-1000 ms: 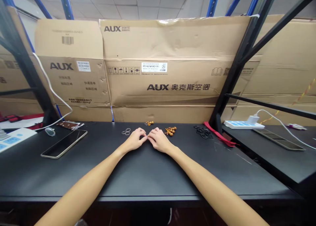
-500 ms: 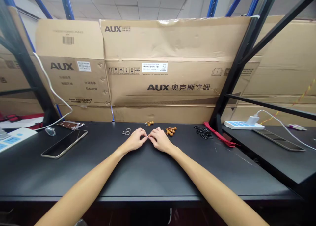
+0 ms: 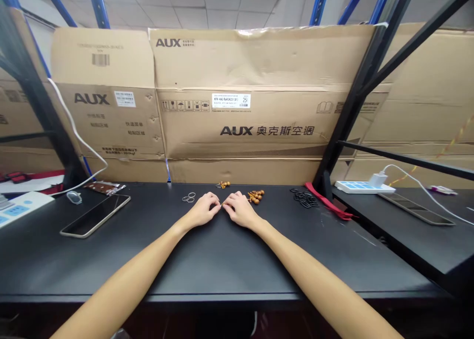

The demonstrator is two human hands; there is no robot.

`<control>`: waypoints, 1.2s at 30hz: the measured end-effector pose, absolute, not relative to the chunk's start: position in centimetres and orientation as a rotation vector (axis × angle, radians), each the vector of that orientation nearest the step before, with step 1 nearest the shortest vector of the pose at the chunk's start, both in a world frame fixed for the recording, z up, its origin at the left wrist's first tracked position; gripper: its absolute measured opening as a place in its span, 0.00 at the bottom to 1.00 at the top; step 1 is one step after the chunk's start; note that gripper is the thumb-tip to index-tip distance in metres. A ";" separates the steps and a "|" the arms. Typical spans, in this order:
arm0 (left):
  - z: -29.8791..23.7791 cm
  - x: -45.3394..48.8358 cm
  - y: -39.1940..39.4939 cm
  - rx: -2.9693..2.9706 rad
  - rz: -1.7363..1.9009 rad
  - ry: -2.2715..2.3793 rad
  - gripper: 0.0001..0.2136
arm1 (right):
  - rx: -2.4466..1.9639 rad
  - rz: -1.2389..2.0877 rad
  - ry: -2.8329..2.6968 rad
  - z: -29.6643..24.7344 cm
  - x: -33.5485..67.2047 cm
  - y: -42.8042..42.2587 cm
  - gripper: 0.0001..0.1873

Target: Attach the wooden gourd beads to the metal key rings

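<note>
Head-worn view from just behind the black workbench (image 3: 229,265), facing forward and down toward the AUX cardboard cartons (image 3: 237,97).

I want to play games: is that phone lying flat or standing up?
Lying flat: the phone rests on the black table with its dark screen facing up.
</note>
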State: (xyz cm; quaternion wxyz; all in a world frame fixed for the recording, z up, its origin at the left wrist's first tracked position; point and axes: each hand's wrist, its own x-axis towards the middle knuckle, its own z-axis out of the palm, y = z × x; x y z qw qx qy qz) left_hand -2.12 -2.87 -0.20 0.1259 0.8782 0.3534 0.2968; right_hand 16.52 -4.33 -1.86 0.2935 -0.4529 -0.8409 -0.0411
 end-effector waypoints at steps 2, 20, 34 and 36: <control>-0.2 -2.1 -2.9 2.557 0.870 1.035 0.10 | -1.152 -0.112 -2.262 -2.0 16.4 -4.4 0.10; -0.1 -2.4 -3.5 2.879 0.755 1.145 0.08 | -1.390 -0.143 -2.163 -1.2 17.0 -4.3 0.14; -2.0 -2.7 -2.0 2.783 0.582 1.279 0.21 | -1.468 0.072 -2.326 -3.0 17.6 -3.0 0.27; -2.0 -2.7 -2.0 2.784 0.579 1.283 0.21 | -1.471 0.081 -2.324 -3.0 17.6 -3.0 0.28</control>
